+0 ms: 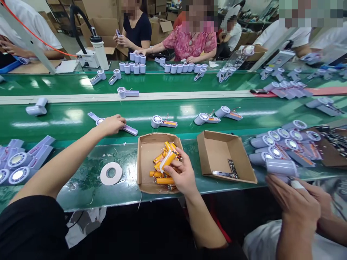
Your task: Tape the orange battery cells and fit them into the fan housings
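Observation:
My left hand (112,124) reaches over the near green belt, its fingers closed on a lavender handheld-fan housing (130,129). Another lavender handle (93,116) sticks out on the hand's far left side; my hand hides how the two pieces relate. Above a cardboard box (139,162), my right hand (184,173) grips an orange battery (168,160) with a white strip along its side. Several more orange batteries (164,180) with thin wires lie jumbled in that box, just under my right hand.
A white tape roll (111,173) lies left of the box. To the right, a second cardboard box (225,151) holds dark circuit strips (232,169). Fans with orange batteries (169,124) rest on the belt. A co-worker's hands (298,198) hold a fan at right; others sit across.

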The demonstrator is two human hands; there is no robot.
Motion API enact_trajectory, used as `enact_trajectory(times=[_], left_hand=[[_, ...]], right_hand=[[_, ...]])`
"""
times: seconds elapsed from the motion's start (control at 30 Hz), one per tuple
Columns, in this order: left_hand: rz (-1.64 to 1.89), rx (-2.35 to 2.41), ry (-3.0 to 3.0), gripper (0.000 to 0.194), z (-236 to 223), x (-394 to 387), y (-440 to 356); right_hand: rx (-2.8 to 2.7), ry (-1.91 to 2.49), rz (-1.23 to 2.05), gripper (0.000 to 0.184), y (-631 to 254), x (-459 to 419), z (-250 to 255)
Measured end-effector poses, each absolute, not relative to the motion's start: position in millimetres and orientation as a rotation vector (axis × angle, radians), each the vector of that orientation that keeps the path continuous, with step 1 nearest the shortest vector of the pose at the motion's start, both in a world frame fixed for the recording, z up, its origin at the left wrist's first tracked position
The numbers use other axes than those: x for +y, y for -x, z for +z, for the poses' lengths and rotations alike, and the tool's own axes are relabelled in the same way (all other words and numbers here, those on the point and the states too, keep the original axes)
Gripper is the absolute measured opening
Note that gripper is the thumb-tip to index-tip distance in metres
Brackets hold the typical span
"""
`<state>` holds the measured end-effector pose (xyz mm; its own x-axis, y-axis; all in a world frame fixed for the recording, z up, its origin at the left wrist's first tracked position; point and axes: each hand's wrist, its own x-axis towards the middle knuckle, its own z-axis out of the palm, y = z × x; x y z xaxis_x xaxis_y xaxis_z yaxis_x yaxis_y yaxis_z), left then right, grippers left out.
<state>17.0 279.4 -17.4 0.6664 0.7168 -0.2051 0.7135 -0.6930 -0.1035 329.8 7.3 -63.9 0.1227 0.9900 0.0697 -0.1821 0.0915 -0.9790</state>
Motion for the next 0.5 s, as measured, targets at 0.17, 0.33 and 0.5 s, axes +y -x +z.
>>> enact_trajectory(times=[0.17,0.33,0.5], left_hand=[[0.287,-1.214,2.860,0.036,-28,273,-24],[0.389,-1.342,2.752,0.038,-21,264,-51],[0.391,-1.427,2.751,0.039,-16,267,-63]], right_hand=[[-1.213,1.085,1.089,0.048,-327,11,-69],[-1.285,1.085,0.956,0.045,-332,9,-70],[-1.334,0.934,0.945,0.051,-340,27,-32]])
